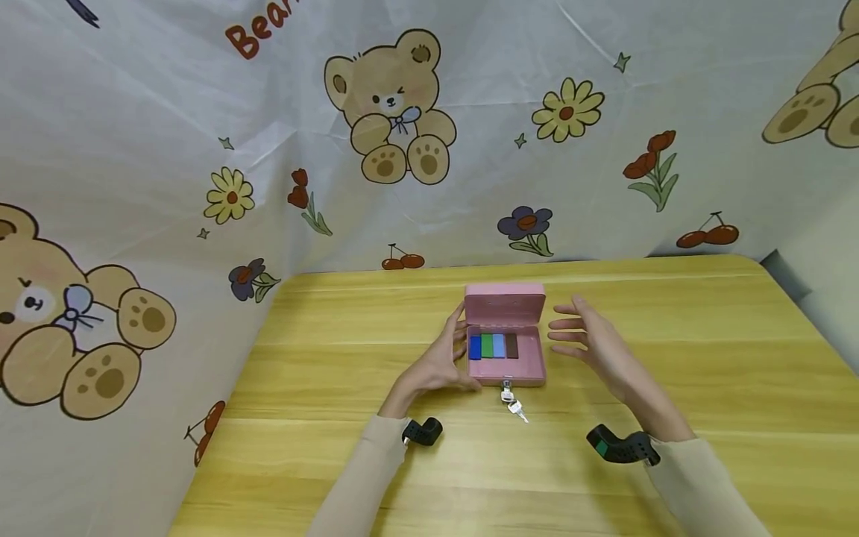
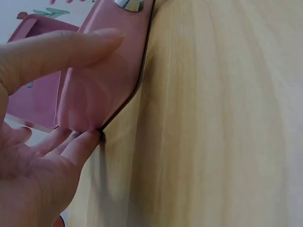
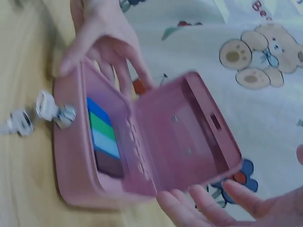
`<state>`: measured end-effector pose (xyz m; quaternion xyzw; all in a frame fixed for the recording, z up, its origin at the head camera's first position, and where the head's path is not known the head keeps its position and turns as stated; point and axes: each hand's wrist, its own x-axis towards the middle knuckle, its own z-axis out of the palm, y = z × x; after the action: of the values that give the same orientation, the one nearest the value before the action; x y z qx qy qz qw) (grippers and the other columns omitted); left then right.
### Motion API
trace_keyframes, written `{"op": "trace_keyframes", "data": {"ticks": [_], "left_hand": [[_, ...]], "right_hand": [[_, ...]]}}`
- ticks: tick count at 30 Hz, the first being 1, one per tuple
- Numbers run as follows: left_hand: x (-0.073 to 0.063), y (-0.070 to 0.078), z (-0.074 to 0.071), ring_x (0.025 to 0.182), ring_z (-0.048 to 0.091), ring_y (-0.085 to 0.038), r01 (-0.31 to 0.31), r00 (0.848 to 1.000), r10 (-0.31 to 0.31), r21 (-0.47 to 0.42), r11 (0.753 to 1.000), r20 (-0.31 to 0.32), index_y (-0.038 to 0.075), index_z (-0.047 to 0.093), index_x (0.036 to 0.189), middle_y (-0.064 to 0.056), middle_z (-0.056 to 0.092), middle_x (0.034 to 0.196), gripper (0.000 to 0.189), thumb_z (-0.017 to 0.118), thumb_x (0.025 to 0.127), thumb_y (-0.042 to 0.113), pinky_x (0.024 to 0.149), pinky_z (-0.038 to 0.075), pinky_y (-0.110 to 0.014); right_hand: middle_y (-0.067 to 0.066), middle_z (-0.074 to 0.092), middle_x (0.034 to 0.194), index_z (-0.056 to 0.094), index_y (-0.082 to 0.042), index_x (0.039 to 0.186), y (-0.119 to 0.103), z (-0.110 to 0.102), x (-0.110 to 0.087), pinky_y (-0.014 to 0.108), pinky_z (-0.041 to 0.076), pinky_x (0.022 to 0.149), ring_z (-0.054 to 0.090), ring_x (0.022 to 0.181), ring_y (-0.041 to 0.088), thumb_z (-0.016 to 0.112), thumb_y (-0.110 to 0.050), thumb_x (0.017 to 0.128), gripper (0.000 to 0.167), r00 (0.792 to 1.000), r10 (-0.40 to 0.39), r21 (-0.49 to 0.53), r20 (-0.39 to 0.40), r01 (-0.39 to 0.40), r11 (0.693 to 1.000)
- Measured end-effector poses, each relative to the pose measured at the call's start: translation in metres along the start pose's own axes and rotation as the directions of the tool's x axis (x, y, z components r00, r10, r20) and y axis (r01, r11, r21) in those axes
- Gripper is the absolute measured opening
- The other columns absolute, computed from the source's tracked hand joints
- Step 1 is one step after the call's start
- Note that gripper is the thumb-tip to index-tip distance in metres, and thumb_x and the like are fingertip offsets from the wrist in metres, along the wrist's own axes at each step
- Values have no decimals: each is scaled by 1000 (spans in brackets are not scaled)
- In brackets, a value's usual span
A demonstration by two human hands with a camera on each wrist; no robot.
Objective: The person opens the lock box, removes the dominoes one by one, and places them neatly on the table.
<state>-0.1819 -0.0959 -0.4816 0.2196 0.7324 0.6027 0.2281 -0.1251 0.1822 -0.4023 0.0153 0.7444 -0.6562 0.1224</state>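
Head view puts a pink box on the wooden table, its lid tipped back on the far side, so the inside lies open toward the person. The left hand spans the box's near left corner, thumb along the front and fingertips against the side, loosely spread rather than clenched; that placing probably steadies the box. The right hand is just beside the box's right side, its fingers parted and relaxed, gripping nothing.

Inside the box, four flat blocks stand side by side toward the left wall: dark blue, green, light blue and brown. Their snug row leaves the box's right part bare, perhaps simply because they were set from the left.

At the box's front, a round silvery lock bears a pair of keys, which hang down onto the table (one seems to be in the lock). The box looks like painted metal, smooth with a soft sheen and rounded corners; rolled hinge knuckles show along its back edge. Beneath it, the tabletop has streaky yellow grain; behind it hangs a creased, bear-printed cloth.
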Motion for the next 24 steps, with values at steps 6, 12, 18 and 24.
{"op": "trace_keyframes", "data": {"ticks": [6, 12, 18, 24], "left_hand": [[0, -5, -3, 152, 30, -32, -6, 1000, 6, -3, 1000, -14, 32, -5, 168, -16, 28, 162, 151, 86, 62, -24, 123, 35, -39], [1, -6, 0, 150, 34, -30, 13, 999, -13, -13, 1000, -30, 32, 3, 168, -14, 31, 161, 147, 87, 62, -24, 122, 37, -34], [2, -6, 1, 150, 35, -30, 5, 1000, -5, -37, 999, -15, 32, 4, 168, -14, 33, 161, 145, 86, 62, -25, 122, 37, -33], [0, -8, -2, 150, 34, -30, 12, 999, -14, -44, 999, -35, 33, 5, 168, -14, 33, 161, 146, 86, 61, -25, 122, 37, -35]], "right_hand": [[38, 34, 155, 24, 11, 158, -4, 24, 7, 58, 45, 116, 41, 140, 55, 23, -55, 113, 80, 986, 57, -121, 155, -39, 992], [42, 21, 160, 10, 15, 159, -4, 39, 23, 64, 38, 118, 29, 146, 58, 31, -49, 113, 82, 964, 190, -170, 187, -159, 973], [39, 33, 155, 24, 19, 154, -3, 48, 37, 60, 45, 115, 41, 141, 54, 38, -24, 112, 62, 975, 204, -239, 85, -179, 954], [40, 39, 151, 30, 22, 150, 1, 59, 44, 57, 50, 110, 50, 133, 51, 44, -7, 107, 54, 983, 178, -219, 47, -164, 962]]}}
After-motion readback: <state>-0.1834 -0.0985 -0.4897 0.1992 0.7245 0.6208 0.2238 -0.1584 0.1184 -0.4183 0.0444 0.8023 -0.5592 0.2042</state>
